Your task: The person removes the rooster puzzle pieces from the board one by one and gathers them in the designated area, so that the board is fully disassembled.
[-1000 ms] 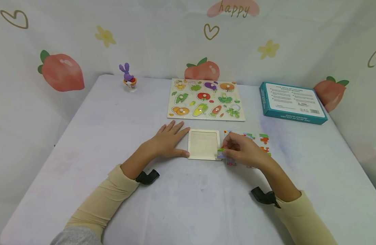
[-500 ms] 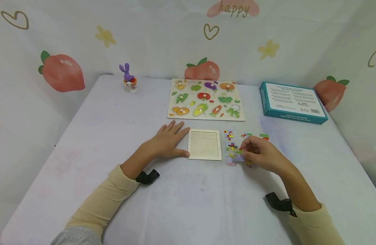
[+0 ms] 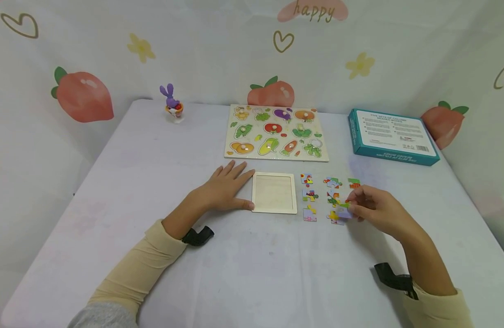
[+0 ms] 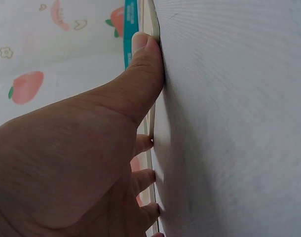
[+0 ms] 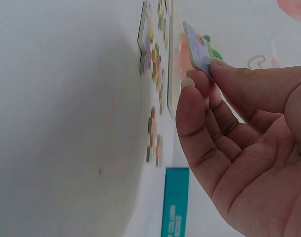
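My left hand (image 3: 225, 189) lies spread on the table, its thumb and a fingertip at the left edge of a square wooden puzzle frame (image 3: 295, 196). Nothing sits inside that frame. In the left wrist view the thumb (image 4: 145, 59) presses at the frame's edge. Between thumb and fingertips, my right hand (image 3: 379, 209) pinches a lilac and green jigsaw piece (image 3: 344, 211). The right wrist view shows this jigsaw piece (image 5: 197, 49) raised above the table. Below and left of it, loose jigsaw pieces (image 3: 310, 214) lie in rough columns, some partly hidden by the right hand.
A vegetable peg puzzle board (image 3: 258, 137) lies behind the frame. At the back right is a teal box (image 3: 395, 136) with a white label. A purple rabbit figurine (image 3: 172, 104) stands at the back left, before the printed backdrop cloth (image 3: 211, 54).
My right hand has moved right, away from the wooden frame and over the loose pieces, carrying the pinched jigsaw piece. The left hand has stayed at the frame.
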`<state>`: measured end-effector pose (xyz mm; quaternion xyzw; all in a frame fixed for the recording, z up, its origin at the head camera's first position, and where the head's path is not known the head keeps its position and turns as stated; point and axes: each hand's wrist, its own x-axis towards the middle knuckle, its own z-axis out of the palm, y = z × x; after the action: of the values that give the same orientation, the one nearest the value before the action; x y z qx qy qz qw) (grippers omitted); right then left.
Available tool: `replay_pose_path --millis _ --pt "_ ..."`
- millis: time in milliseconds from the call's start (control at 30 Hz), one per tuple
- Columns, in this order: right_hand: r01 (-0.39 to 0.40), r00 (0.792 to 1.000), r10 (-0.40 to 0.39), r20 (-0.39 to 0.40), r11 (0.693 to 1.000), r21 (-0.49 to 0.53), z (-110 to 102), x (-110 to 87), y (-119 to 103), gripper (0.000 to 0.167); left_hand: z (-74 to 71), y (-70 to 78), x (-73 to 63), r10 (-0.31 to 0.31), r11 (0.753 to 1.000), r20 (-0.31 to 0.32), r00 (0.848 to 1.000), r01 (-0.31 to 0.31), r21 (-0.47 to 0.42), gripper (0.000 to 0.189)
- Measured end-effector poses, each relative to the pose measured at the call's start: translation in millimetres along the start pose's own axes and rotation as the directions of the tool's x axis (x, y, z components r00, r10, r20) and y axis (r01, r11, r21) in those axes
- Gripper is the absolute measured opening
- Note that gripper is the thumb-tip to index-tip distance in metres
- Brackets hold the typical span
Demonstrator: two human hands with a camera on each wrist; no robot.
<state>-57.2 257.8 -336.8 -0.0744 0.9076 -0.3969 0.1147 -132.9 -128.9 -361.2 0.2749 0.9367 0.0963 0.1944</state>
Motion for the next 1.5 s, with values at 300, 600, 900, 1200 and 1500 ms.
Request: replay_pose_path --millis 300,600,900,1200,1500 --pt "-0.065 0.998 0.065 0.016 0.997 -0.046 -9 -9.0 13 0.025 -0.5 0.2 0.0 -0.002 1.000 0.010 1.000 0.002 -0.008 0.099" --pt "-0.153 0.988 0.156 0.022 0.985 -0.080 -11 -13.7 26 0.024 -1.0 0.2 -0.3 0.000 1.000 0.011 1.000 0.000 -0.002 0.099" --pt "-0.192 0.980 0.195 0.047 0.980 -0.060 -11 -13.4 33 0.028 1.7 -0.7 0.2 0.000 1.000 0.007 1.000 0.001 -0.002 0.100" --pt "-0.206 0.977 0.208 0.040 0.977 -0.058 -12 -13.0 33 0.033 2.3 -2.4 0.9 0.000 1.000 0.001 1.000 0.000 0.001 0.101" --pt "-0.185 0.982 0.186 0.000 0.977 -0.103 -14 -6.0 24 0.033 2.7 -1.7 1.1 -0.008 1.000 0.005 1.000 0.008 -0.004 0.100"
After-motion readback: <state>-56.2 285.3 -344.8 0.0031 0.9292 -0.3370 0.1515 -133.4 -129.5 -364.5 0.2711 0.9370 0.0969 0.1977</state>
